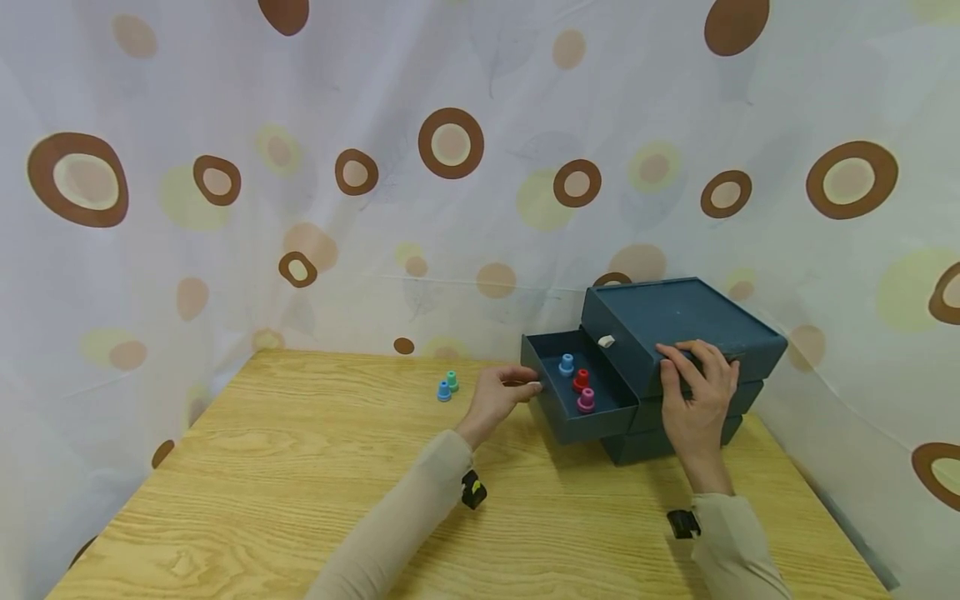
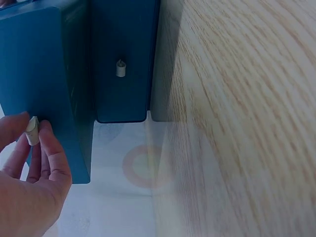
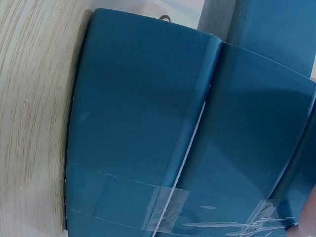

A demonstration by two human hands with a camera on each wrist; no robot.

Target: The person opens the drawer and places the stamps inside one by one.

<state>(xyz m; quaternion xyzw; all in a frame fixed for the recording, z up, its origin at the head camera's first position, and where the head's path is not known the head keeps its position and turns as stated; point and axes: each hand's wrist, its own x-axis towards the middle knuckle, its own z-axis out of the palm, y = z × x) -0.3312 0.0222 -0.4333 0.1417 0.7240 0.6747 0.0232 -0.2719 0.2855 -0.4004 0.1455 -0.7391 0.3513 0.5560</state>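
A dark blue drawer cabinet (image 1: 686,312) stands at the table's right, with its middle drawer (image 1: 558,417) pulled out to the left. My left hand (image 1: 495,402) pinches the drawer's small whitish pull knob (image 2: 32,131) between thumb and fingers. Inside the drawer stand a blue peg-like piece (image 1: 566,365), a red one (image 1: 581,381) and a pink one (image 1: 587,400). My right hand (image 1: 699,412) rests against the cabinet's near side, fingers over its top edge. In the right wrist view only a bit of that hand shows, at the right edge.
On the wooden table (image 1: 300,467), left of the drawer, stand a blue piece (image 1: 444,392) and a green piece (image 1: 452,380). The bottom drawer's knob (image 2: 121,68) shows below the pulled-out one. A patterned curtain (image 1: 465,225) hangs behind the table. Clear tape (image 3: 168,205) crosses the cabinet's side.
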